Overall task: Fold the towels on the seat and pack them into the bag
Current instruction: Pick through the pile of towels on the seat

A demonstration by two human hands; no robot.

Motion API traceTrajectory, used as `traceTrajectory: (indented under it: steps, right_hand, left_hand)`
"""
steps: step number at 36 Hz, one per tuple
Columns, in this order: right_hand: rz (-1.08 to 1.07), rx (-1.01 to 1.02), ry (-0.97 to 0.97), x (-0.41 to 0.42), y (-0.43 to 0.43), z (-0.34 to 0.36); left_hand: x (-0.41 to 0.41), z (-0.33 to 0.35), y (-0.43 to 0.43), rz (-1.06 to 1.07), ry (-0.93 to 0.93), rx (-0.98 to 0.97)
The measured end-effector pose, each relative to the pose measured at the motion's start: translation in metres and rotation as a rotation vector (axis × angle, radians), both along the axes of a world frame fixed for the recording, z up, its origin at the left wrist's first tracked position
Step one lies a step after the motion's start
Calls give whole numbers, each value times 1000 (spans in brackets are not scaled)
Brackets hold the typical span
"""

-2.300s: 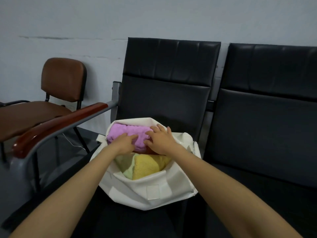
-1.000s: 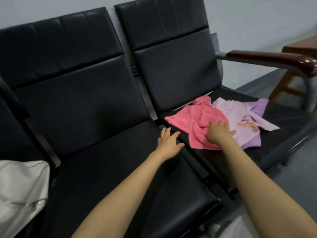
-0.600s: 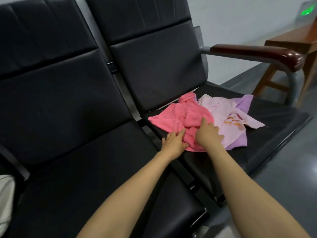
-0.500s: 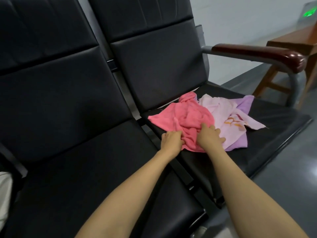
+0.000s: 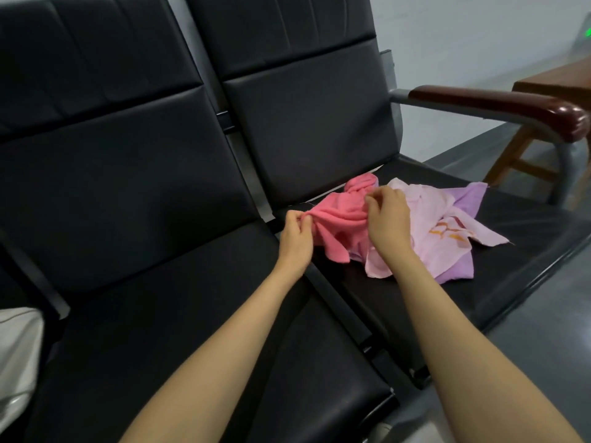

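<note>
A dark red armrest (image 5: 499, 102) runs along the right; beyond it a wooden table (image 5: 558, 79) stands on grey floor (image 5: 540, 362) by a pale wall (image 5: 463, 39).

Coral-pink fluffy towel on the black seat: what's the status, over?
Left hand and right hand: pinch grip on coral-pink fluffy towel. Crumpled, unfolded. Partly overlapping pale pink printed cloth.

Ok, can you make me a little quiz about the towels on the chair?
1. True or false: the pink towel is already folded neatly.
2. What lies next to the pink towel? A) a pale pink towel on top of a purple towel; B) a yellow towel; C) a shoe.
3. Fill in: the left hand and the right hand both pinch the ___ towel.
Key: 1 false, it is crumpled. 2 A. 3 pink.
</note>
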State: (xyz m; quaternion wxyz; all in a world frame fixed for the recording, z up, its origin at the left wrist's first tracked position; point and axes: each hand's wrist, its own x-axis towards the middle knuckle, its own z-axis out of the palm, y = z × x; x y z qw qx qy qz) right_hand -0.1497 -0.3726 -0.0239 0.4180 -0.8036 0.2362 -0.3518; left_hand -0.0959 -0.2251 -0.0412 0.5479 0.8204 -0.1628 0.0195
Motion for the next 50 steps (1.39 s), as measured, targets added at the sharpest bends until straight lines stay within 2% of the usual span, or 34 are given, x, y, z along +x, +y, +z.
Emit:
traceTrajectory:
  steps: [4,6,17,20,23,25,27,31,35,37,39,41,44,46,48,50]
  right_hand:
    - [85,-6,-60,7,20,12]
    - [156,41,-83,13,35,14]
    - [674,-51,-80,4,191,29]
    - [909,-77,-19,-11,235,24]
    - [1250,39,137,-26,265,16]
    - [1369,6,219,-33,279,13]
    - [1357,-152,268,-34,286,8]
    - [1126,-594,485,-24,282,-10]
    - [931,-789,760,-12,264,-29]
    - [855,-882,842,-6,251,-37]
    - [798,-888,878,-2,237,-41]
    - [769,-862,825,1,225,-46]
    - [723,-832,677,7,219,-52]
    - [712,-732,547,10,225,-47]
    - [741,-597,390,6,238,-31]
    - [827,-505,262,-3,257,-11]
  left_hand:
    - [3,10,23,84,79,-238]
    - [2,17,44,136,53,-264]
    - [-34,31,238,448,-165,-60]
    - [-53,21,290,555,-125,17]
    - [-72,7,336,640,-12,88]
    - [-82,-3,363,681,47,126]
    - [-90,-12,383,695,120,186]
    - [-99,-28,403,655,159,397]
    - [-108,-38,406,404,137,602]
    - [-114,-40,401,259,161,731]
    - [-120,-42,395,166,176,865]
    - [-125,-41,389,142,148,954]
    - [-130,-34,383,158,94,934]
    - [-132,-25,376,126,72,925]
    - [-130,-18,369,138,74,766]
    - [-123,-13,364,251,67,480]
